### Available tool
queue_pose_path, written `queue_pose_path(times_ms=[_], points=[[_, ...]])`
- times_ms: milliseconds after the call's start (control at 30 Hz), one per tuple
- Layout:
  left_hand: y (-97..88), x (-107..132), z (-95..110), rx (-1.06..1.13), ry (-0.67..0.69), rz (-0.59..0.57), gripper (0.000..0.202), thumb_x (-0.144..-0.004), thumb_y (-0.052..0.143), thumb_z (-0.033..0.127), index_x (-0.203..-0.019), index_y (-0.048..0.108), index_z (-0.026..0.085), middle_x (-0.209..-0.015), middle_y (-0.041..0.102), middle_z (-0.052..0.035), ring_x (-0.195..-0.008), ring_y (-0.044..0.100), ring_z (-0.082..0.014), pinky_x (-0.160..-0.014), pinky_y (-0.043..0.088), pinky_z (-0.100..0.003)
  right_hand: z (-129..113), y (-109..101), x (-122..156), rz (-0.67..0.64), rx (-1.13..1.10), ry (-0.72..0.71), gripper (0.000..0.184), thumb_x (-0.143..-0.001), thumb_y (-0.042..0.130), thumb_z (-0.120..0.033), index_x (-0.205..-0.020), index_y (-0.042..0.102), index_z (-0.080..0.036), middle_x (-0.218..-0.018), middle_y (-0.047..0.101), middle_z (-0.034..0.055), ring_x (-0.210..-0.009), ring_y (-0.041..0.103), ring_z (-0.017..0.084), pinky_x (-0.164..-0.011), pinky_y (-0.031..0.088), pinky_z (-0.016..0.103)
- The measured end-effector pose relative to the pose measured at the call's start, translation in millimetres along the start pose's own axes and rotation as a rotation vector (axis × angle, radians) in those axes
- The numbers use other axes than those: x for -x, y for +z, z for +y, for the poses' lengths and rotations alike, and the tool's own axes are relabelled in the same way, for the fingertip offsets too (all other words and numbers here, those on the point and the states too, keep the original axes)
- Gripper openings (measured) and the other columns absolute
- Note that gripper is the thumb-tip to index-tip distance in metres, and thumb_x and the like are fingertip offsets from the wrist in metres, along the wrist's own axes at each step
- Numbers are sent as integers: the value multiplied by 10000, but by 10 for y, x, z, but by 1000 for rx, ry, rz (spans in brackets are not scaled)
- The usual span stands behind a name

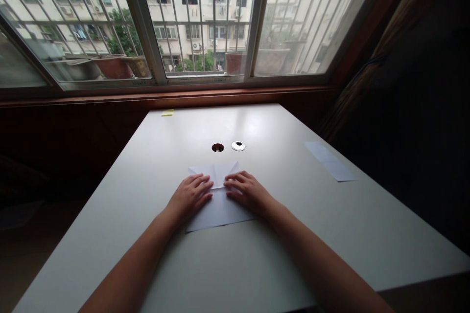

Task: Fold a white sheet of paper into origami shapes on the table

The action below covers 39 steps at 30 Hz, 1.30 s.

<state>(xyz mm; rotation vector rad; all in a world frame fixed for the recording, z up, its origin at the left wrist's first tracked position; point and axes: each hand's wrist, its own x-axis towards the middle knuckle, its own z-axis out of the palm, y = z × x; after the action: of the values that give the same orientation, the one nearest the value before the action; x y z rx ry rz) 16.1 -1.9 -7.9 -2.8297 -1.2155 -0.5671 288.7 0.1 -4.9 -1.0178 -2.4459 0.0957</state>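
A white sheet of paper [219,209] lies in the middle of the white table [154,166], its far end folded into a triangular flap [216,171]. My left hand [191,195] rests palm down on the left half of the sheet, fingers stretched flat and pointing toward the centre fold. Mirroring it on the right half, my right hand [246,190] also lies flat. The fingertips of both hands nearly meet at the tip of the folded flap. Neither hand grips anything.
A second strip of white paper [329,160] lies at the table's right. A round cable hole [218,147] and its loose cap [238,145] sit beyond the sheet. A small yellow note [167,113] lies at the far edge, below the barred window [205,19].
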Motion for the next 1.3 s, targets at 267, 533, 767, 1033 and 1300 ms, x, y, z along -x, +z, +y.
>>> queue_pose_path(times_ms=[267, 533, 767, 1033, 1300], points=[[-15, 19, 15, -24, -23, -72, 408, -986, 429, 420, -1373, 528, 340, -1469, 492, -49, -1374, 423, -283, -1119, 340, -544, 53, 42, 44, -33, 64, 92, 380, -925, 568, -439, -1274, 625, -300, -1362, 586, 56, -1248, 511, 268, -1054, 432, 443], [-81, -5, 102, -8, 78, -158, 441, -984, 426, 443, -1413, 471, 356, -1493, 463, -39, -1421, 352, -300, -1125, 286, -602, 27, 27, 33, -52, 95, 140, 382, -945, 529, -427, -1300, 607, -306, -1390, 565, 40, -1280, 482, 270, -1069, 420, 442], [-119, -5, 128, -39, -13, -161, 407, -990, 400, 446, -1377, 509, 384, -1485, 476, -15, -1404, 378, -298, -1111, 309, -595, 9, 8, 30, -73, 117, 195, 395, -951, 515, -431, -1320, 590, -311, -1402, 554, 39, -1275, 475, 266, -1078, 399, 437], [-82, 14, 93, -62, -68, -88, 403, -978, 426, 443, -1353, 543, 355, -1464, 500, -50, -1367, 428, -298, -1101, 322, -584, 71, 31, 82, -68, 165, 318, 489, -949, 478, -498, -1388, 523, -285, -1458, 502, 58, -1359, 402, 300, -1113, 341, 487], [-1, 38, -12, -40, -227, -7, 448, -985, 407, 432, -1413, 466, 311, -1481, 474, -68, -1390, 394, -288, -1121, 306, -580, 157, 33, 133, -30, 168, 427, 516, -962, 435, -513, -1414, 483, -269, -1487, 464, 62, -1381, 368, 292, -1115, 332, 469]])
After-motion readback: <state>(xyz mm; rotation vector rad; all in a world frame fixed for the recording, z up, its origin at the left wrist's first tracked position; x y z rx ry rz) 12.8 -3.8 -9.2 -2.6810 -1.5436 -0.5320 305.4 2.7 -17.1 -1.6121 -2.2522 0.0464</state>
